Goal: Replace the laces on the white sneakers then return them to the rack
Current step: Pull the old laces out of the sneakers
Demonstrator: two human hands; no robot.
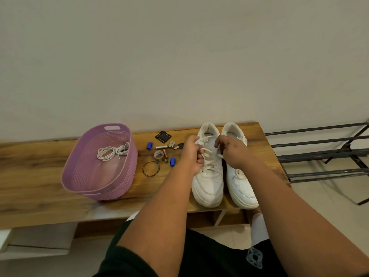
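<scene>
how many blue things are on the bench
2. One blue piece lies near the basket's far corner, by the key. The other blue piece lies nearer, just left of the left hand. The hands could hide more.

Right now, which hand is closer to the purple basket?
Left. The left hand is between the purple basket and the sneaker; the right hand is farther right.

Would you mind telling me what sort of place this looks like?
Probably a home entryway or living area: a low wooden bench against a plain wall, a metal shoe rack beside it, and a purple basket near keys and batteries.
</scene>
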